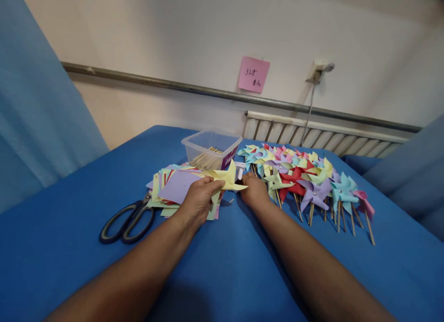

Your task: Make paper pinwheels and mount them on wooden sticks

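Observation:
Between the thumb and fingers of my left hand (202, 197) is a yellow paper pinwheel (227, 177), its blades folded inward. My right hand (255, 190) lies just right of it, at a small white box (239, 169); its fingertips are hidden there, so what they hold cannot be made out. Under and left of my left hand spreads a stack of coloured paper squares (176, 185), purple on top. Behind the pinwheel stands a clear plastic container (211, 151) with thin wooden sticks (207, 159) inside.
Dark-handled scissors (128, 222) lie left of the paper, blades partly under it. Many finished pinwheels on sticks (315, 192) crowd the right side of the blue-covered table (222, 275). Behind are a radiator (277, 127), a metal pipe (180, 86) and a pink note (254, 74).

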{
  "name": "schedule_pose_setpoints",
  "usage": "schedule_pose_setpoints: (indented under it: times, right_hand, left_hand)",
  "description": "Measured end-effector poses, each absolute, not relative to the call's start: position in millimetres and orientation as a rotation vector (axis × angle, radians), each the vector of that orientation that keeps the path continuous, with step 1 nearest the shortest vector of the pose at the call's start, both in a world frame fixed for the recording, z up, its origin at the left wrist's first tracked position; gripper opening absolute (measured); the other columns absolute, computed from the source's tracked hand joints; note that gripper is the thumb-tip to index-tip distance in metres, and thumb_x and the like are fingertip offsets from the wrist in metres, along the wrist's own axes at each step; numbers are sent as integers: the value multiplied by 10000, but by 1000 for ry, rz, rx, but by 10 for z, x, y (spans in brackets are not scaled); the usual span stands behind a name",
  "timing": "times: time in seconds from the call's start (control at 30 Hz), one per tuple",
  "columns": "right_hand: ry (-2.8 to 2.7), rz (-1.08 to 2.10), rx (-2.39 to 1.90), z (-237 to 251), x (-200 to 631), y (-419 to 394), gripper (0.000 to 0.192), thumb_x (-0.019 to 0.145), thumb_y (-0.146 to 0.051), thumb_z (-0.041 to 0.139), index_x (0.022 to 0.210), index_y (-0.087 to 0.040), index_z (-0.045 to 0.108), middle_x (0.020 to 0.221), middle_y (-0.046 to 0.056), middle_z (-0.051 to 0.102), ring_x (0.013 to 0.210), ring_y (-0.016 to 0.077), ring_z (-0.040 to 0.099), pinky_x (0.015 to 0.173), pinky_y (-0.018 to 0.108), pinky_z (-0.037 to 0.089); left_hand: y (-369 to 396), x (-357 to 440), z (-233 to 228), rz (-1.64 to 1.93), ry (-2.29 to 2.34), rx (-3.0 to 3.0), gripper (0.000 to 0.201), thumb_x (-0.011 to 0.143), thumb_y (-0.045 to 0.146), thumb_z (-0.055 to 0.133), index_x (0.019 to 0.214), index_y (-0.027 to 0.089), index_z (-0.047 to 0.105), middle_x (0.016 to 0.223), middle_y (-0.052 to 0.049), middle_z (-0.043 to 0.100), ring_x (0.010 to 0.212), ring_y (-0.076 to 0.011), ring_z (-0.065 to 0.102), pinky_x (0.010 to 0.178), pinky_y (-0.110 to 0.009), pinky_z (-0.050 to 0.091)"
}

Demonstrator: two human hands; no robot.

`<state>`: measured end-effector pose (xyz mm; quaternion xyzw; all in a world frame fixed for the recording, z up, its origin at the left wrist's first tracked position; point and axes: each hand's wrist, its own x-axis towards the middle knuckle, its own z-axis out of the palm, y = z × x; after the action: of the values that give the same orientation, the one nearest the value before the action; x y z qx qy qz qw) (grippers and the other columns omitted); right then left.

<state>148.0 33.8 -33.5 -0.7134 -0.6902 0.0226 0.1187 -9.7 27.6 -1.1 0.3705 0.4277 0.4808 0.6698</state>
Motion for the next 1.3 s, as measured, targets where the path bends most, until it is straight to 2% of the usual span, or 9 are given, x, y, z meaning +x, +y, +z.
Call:
schedule_pose_setpoints:
  times: [0.23,0.4,0.63,0.9,1.1,1.2,1.3]
  right_hand:
    - [-1983,97,-2068,-341,1480,362,281,948,-306,388,1042,-217,637,1073,74,634,992,203,596,760,266,413]
    - [-1959,115,-2048,-360,1499,367,287,937,-344,424,1068,-233,653,1081,60,642,1015,194,594,789,255,406]
    - [-1958,139,-2074,-373,1506,360,244,907,-277,446,969,-226,676,943,67,676,906,208,630,723,263,404]
    - [-1918,121,-2098,-369,1466,361,221,916,-264,443,1011,-194,630,1022,87,653,944,214,617,729,265,414]
    - [-1814,146,-2036,-366,1472,371,210,918,-340,469,945,-205,627,983,47,655,923,190,608,744,256,405]
    - [-1709,236,-1940,-413,1494,384,199,901,-330,489,882,-193,632,906,37,675,867,183,610,723,254,401]
    - [-1660,303,-1912,-493,1541,411,223,915,-318,450,903,-188,631,854,19,691,797,160,616,690,239,407]
  left_hand:
    - [284,-106,-35,1090,972,841,185,589,152,744,716,103,618,612,-49,652,486,-125,577,477,-227,463]
    - [280,-104,-30,1091,961,842,190,591,147,749,727,106,622,611,-40,654,485,-121,582,491,-227,475]
    - [273,-99,-25,1080,952,845,176,602,145,734,743,99,639,634,-50,670,502,-129,598,506,-235,491]
    - [269,-96,-34,1090,962,835,201,582,143,749,741,101,634,650,-62,678,515,-137,608,528,-248,503]
    - [269,-100,-29,1078,932,848,187,605,144,732,763,96,643,648,-57,672,508,-129,599,511,-236,493]
    - [263,-101,-14,1080,955,850,180,612,144,725,762,96,638,632,-48,659,496,-125,588,500,-235,489]
    - [258,-103,-8,1081,964,850,186,615,143,725,770,99,632,640,-48,659,503,-128,590,505,-240,494]
